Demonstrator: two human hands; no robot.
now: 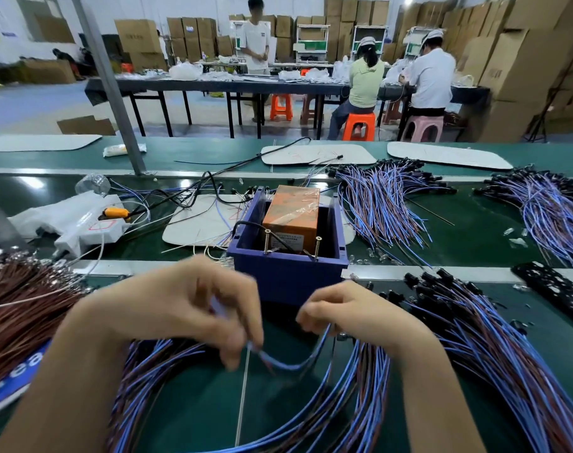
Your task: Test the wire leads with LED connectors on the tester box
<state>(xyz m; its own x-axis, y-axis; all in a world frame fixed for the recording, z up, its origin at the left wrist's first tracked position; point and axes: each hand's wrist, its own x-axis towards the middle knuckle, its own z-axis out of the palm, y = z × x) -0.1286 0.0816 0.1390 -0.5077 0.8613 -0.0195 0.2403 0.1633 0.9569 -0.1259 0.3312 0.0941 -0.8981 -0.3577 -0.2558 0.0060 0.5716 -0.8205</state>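
left hand (193,308) grip pinches wire lead (288,366) | right hand (347,312) grip pinches its other end | lead sags, axis left-right

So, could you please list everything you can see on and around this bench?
tester box: one, blue-purple, bench centre, beyond the hands
orange unit: one, orange, inside the tester box
screws: two, brass, upright at the box's near rim
wire lead: one, blue, sagging between both hands
wire bundles: four heaps, blue and brown, front and right
brown wires: one heap, left edge
power strip: one, white, left of the box
mats: at least four, white, on the bench
bench: one, green
people: three, at the background table
cardboard boxes: many, brown, stacked behind
left hand: pinches the lead's left end
right hand: holds its right end
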